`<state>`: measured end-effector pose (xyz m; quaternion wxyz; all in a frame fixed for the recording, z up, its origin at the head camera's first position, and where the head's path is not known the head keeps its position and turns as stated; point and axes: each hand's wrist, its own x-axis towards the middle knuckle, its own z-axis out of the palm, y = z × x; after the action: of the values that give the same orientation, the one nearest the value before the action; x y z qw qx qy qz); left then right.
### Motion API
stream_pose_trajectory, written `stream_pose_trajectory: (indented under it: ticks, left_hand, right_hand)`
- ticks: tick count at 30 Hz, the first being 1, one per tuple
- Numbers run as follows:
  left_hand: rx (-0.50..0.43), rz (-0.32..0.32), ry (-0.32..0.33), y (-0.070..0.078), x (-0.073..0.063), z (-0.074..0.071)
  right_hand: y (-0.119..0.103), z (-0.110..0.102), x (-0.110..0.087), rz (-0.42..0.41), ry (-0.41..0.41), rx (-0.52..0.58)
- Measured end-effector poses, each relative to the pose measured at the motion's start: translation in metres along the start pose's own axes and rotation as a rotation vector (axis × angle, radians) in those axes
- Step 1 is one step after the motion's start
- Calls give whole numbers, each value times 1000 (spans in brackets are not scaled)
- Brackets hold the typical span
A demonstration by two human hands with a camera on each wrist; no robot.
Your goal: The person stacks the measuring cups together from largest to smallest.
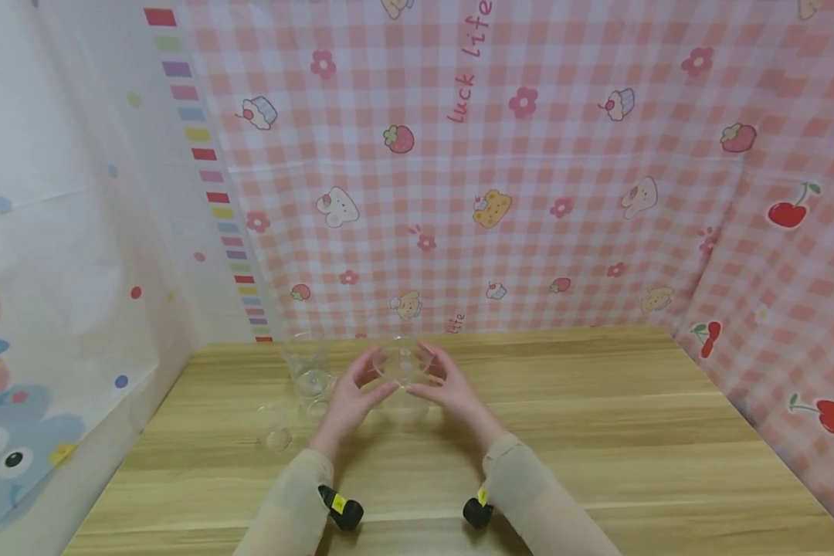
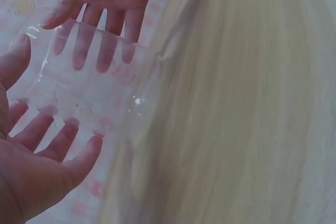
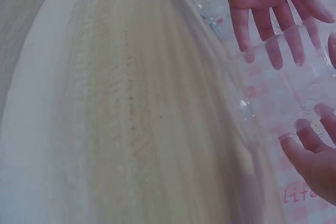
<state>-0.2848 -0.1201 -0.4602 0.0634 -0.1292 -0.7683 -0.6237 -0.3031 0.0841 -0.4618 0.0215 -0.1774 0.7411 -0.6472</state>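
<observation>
Both hands hold a large clear cup (image 1: 405, 377), one on each side, near the back of the table. My left hand (image 1: 350, 394) has its thumb at the near side of the rim and its fingers round the left side. Opposite it, my right hand (image 1: 453, 386) grips the right side the same way. Through the see-through wall of the cup (image 2: 100, 100), fingertips of both hands show in the left wrist view. The right wrist view shows the cup (image 3: 278, 93) between the spread fingers, its lower end toward the wooden table.
Left of the hands stands a tall clear cup (image 1: 307, 367), close to the left hand. Nearer on the wooden table (image 1: 598, 448) is a smaller clear cup (image 1: 275, 432). A pink checked cloth (image 1: 459, 170) hangs along the back edge, with a white patterned cloth (image 1: 76, 193) at left.
</observation>
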Motion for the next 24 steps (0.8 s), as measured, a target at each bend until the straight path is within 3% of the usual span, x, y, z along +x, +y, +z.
stream_pose_trajectory:
  ticks: [13,24]
  left_hand:
    - [-68,21,7,31,-11,29]
    - [-116,22,-10,25,-19,55]
  right_hand:
    - [-18,-31,-27,-35,13,7]
    - [-3,-48,-43,-71,-42,107]
